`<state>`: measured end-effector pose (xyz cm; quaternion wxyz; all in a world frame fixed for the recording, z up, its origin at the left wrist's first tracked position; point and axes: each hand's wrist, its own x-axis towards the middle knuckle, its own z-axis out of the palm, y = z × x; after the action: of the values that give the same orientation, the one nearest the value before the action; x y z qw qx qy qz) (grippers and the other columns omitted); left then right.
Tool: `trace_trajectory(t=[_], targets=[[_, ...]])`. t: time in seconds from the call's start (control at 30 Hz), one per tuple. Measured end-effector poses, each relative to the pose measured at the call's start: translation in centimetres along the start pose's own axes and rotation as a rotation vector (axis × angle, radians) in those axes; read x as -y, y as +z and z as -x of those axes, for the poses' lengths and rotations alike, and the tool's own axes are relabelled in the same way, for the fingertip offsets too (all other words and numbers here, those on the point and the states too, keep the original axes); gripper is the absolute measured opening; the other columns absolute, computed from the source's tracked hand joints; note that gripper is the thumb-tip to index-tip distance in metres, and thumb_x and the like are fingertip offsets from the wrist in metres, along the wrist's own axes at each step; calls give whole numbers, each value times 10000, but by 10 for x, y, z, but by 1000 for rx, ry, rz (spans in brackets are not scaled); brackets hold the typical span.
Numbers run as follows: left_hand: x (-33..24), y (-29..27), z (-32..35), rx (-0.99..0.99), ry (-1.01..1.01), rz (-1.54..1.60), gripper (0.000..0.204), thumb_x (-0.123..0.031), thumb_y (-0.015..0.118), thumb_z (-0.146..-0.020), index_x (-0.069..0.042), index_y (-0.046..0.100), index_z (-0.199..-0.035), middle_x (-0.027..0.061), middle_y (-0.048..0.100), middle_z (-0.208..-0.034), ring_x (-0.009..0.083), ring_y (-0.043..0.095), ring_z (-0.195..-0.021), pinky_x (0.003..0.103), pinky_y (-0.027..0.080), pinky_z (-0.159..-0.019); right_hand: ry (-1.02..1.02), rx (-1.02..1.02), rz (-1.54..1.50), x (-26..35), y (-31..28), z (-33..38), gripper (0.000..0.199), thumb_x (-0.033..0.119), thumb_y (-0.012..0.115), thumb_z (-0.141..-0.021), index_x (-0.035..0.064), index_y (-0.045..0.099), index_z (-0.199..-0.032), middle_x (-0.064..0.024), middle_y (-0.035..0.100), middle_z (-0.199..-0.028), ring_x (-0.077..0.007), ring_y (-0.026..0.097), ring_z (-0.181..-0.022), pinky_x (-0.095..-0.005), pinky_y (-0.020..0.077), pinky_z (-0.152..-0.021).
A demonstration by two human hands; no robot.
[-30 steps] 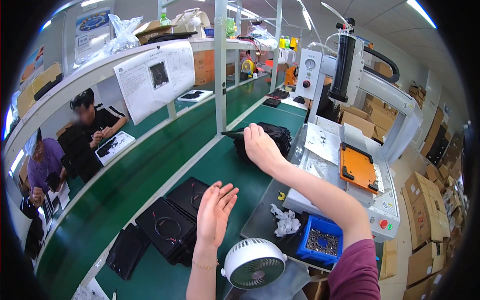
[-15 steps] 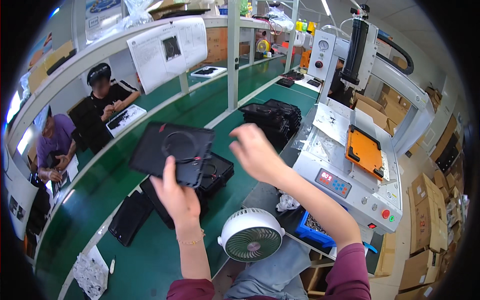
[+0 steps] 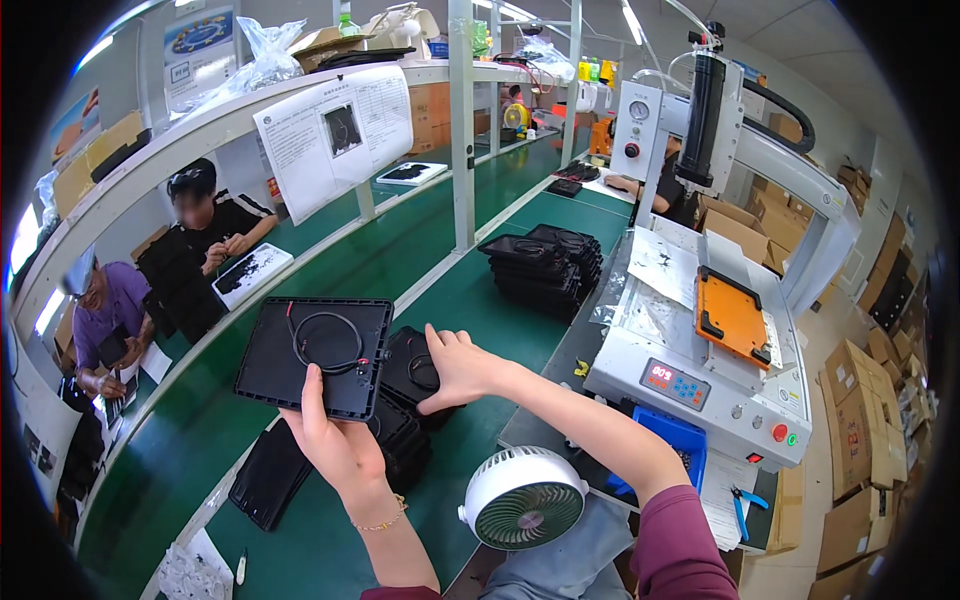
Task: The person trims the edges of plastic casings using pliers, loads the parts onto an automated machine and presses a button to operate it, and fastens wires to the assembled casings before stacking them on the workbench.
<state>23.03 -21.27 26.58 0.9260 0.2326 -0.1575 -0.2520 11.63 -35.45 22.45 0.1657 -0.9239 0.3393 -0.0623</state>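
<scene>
My left hand [image 3: 340,450] is closed on the edge of a black plastic housing [image 3: 265,350], thumb on top. It is a shallow, square tray tilted toward me, with a coiled black cable [image 3: 328,314] and short red wire ends inside. To its right, my right hand [image 3: 470,372] spreads thumb and fingers over the right end of a stack of similar black housings [image 3: 400,440]. The fingertips reach the top housing, which also carries a coiled cable; whether they grip it, I cannot tell. The held housing hides part of this stack.
Another stack of black housings [image 3: 545,265] stands farther back on the green bench. At right is a white dispensing machine [image 3: 625,365] with an orange fixture [image 3: 733,318]. A white fan [image 3: 527,497], blue bin [image 3: 690,440] and blue-handled pliers [image 3: 742,510] are close by. Two people sit across the bench.
My right hand has come down and left onto the near stack. The housing in my left hand has shifted left and lower and turned more level. The view has shifted slightly.
</scene>
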Motion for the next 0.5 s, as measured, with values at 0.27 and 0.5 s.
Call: trace_trajectory(t=[0.27,0.5], targets=[[11,-16,-9,33,-167,53,272,-26,572,-857,53,489,-1103,155,593,-1074,226,613,-944,350,533,-814,262,-619,113,-37,-72,101,1167,499,692,-565,-226,154,-1304,-379,363,-1246,-482,371,-1157,-450,325,-1018],[18,-15,1,116,-300,50,263,-66,578,-870,19,522,-1113,118,601,-1061,181,612,-920,279,511,-783,1246,-710,409,-119,-149,243,1213,638,654,-613,-241,175,-1299,-358,525,-1114,-423,513,-1077,-390,385,-972]])
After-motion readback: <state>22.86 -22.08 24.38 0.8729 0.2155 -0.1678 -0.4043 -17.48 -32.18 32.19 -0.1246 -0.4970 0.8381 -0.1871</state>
